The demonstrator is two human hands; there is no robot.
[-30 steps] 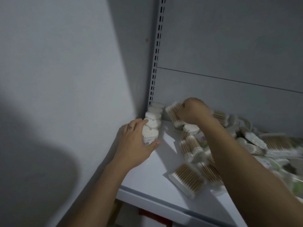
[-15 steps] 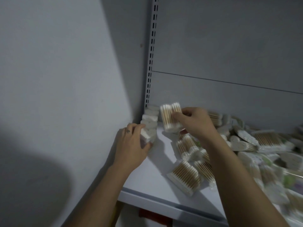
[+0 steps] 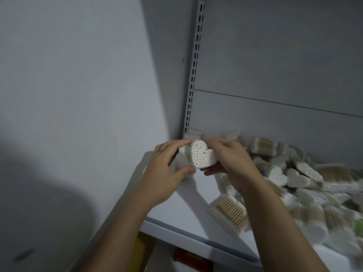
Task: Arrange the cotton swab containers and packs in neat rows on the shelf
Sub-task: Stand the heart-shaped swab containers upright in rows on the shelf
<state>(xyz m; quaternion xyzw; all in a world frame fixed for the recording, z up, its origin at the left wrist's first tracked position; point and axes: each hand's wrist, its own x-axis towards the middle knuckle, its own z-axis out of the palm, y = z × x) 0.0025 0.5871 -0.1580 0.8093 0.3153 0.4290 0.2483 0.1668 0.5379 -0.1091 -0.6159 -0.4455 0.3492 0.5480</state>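
Observation:
A heart-shaped container of white cotton swabs (image 3: 202,154) is held above the shelf's left corner, its swab tips facing me. My right hand (image 3: 231,163) grips it from the right and below. My left hand (image 3: 167,169) touches it from the left with fingertips on top and thumb underneath. Behind the hands, a row of heart containers (image 3: 193,134) stands along the left wall, mostly hidden. A jumbled pile of heart containers (image 3: 294,177) and rectangular swab packs (image 3: 229,213) covers the shelf to the right.
The white shelf (image 3: 188,205) has a bare strip between the wall row and the pile. A slotted upright (image 3: 196,61) runs up the back corner. The side wall stands close on the left. Red and yellow items (image 3: 186,256) show below the shelf edge.
My right hand brought a container from the pile toward the left corner and turned it so the heart face shows. My left hand left the wall row and rose to meet it.

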